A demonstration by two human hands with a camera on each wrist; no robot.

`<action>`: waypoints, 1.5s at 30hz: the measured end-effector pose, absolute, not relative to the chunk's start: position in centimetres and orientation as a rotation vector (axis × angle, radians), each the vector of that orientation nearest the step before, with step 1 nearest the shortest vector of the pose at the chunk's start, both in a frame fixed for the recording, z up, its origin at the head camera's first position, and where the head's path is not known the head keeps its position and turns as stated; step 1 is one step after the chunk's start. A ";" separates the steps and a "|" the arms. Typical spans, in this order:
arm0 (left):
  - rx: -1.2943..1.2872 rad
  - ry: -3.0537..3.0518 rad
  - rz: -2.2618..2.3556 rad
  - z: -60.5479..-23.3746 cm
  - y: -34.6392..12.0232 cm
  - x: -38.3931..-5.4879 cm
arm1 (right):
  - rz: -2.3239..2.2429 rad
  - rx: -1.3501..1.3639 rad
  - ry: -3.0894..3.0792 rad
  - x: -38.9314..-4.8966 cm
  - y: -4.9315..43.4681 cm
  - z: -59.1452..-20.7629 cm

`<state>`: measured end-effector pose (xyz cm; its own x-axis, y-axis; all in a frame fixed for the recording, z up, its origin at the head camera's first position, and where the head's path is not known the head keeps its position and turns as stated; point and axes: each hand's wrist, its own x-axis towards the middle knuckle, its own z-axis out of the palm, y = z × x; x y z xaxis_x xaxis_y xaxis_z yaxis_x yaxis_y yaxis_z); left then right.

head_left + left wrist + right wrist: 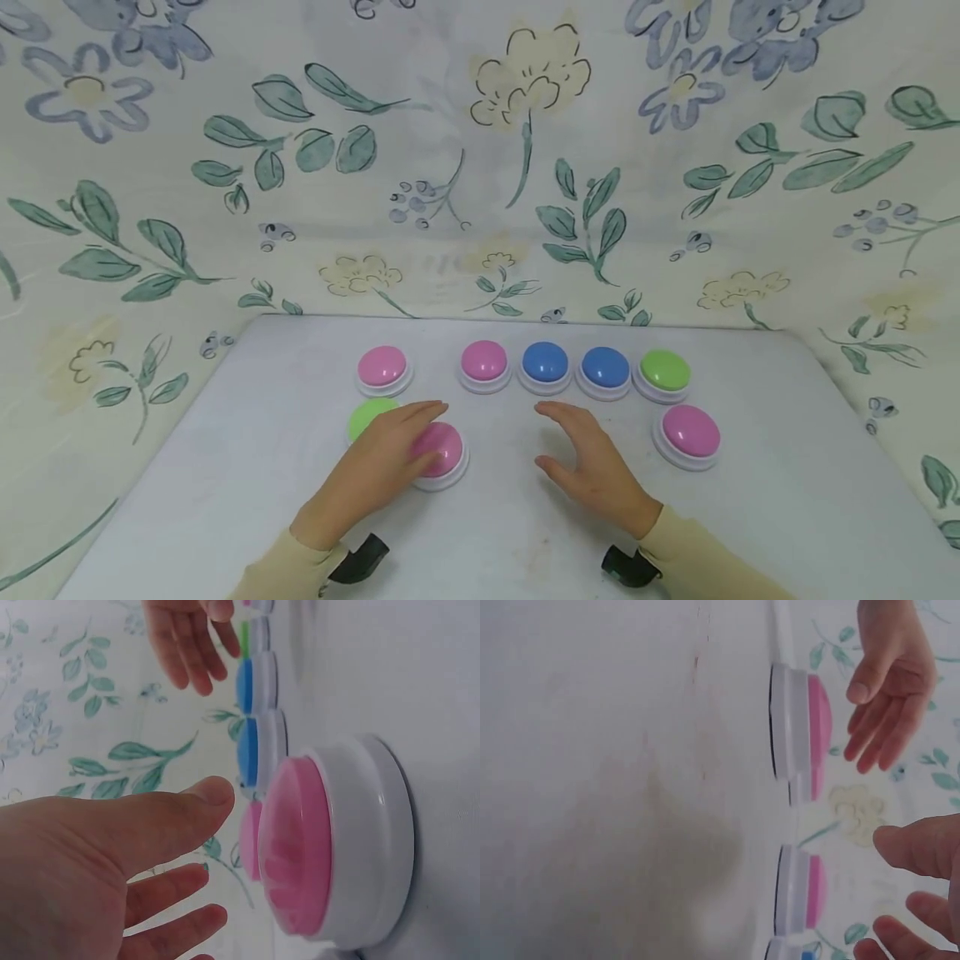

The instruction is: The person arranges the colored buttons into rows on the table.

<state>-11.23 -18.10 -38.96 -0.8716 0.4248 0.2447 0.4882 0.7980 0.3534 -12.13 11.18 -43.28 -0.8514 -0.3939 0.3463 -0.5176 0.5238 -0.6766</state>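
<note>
My left hand [390,454] hovers with loosely extended fingers beside a pink push button [442,450] on a white round base. In the left wrist view the thumb [176,825] stands apart from that pink dome [296,847]. Partly hidden behind this hand is a green button [370,415]. My right hand [596,467] is held over the table, fingers spread and holding nothing. Nearest beyond it are two blue buttons [545,362] [606,367]. To its right sits another pink button [691,432].
More buttons line the far side of the white table [525,542]: one pink [382,367] at left, another pink [484,362] near the middle, and a green one [665,371] at right. A flower-patterned cloth [450,242] rises behind the table. Dark straps show at both wrists.
</note>
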 end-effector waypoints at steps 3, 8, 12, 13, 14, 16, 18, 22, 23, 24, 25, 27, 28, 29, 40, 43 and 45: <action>-0.681 -2.850 -0.623 -39.0 -18.7 -11.1 | 1.266 0.801 -2.614 -12.2 10.4 -43.4; -0.632 -2.890 -0.611 -39.3 -19.3 -10.6 | 1.303 0.808 -2.644 -12.3 9.0 -43.5; -0.616 -2.894 -0.585 -39.7 -19.6 -10.0 | 1.330 0.832 -2.674 -12.3 7.9 -43.6; -0.612 -2.888 -0.584 -39.8 -19.6 -9.9 | 1.336 0.842 -2.680 -12.3 7.6 -43.5; -0.608 -2.881 -0.583 -39.9 -19.7 -9.7 | 1.335 0.854 -2.687 -12.3 7.3 -43.5; -0.596 -2.871 -0.584 -40.1 -19.7 -9.5 | 1.332 0.875 -2.703 -12.3 6.8 -43.4; -0.578 -2.866 -0.590 -40.1 -19.8 -9.2 | 1.326 0.900 -2.712 -12.4 6.3 -43.4; -0.519 -2.887 -0.612 -40.2 -19.6 -8.7 | 1.310 0.937 -2.733 -12.6 5.4 -43.3; -0.500 -2.897 -0.621 -40.2 -19.6 -8.6 | 1.307 0.948 -2.734 -12.6 5.2 -43.3; -0.478 -2.912 -0.626 -40.2 -19.6 -8.5 | 1.308 0.959 -2.737 -12.7 5.0 -43.4; -0.456 -2.927 -0.629 -40.2 -19.5 -8.5 | 1.305 0.970 -2.740 -12.7 4.7 -43.4; -0.418 -2.952 -0.646 -40.3 -19.5 -8.3 | 1.298 0.991 -2.746 -12.8 4.3 -43.5; -0.406 -2.960 -0.655 -40.4 -19.5 -8.3 | 1.302 1.000 -2.747 -12.9 4.1 -43.6; -0.399 -2.965 -0.663 -40.5 -19.5 -8.3 | 1.306 1.004 -2.753 -12.9 3.9 -43.6; -0.433 -2.913 -0.730 -41.9 -19.3 -8.5 | 1.286 1.002 -2.833 -13.3 2.2 -43.8; -0.452 -2.876 -0.740 -42.2 -19.3 -8.6 | 1.268 0.998 -2.866 -13.3 1.9 -43.8; -0.457 -2.864 -0.751 -42.4 -19.3 -8.7 | 1.249 1.005 -2.871 -13.4 1.8 -43.9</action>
<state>-8.72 -19.29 -42.40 -0.9431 0.2538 0.2148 0.3265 0.8286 0.4547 -13.35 1.78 -43.88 -0.8034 -0.5864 0.1033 -0.4754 0.5272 -0.7043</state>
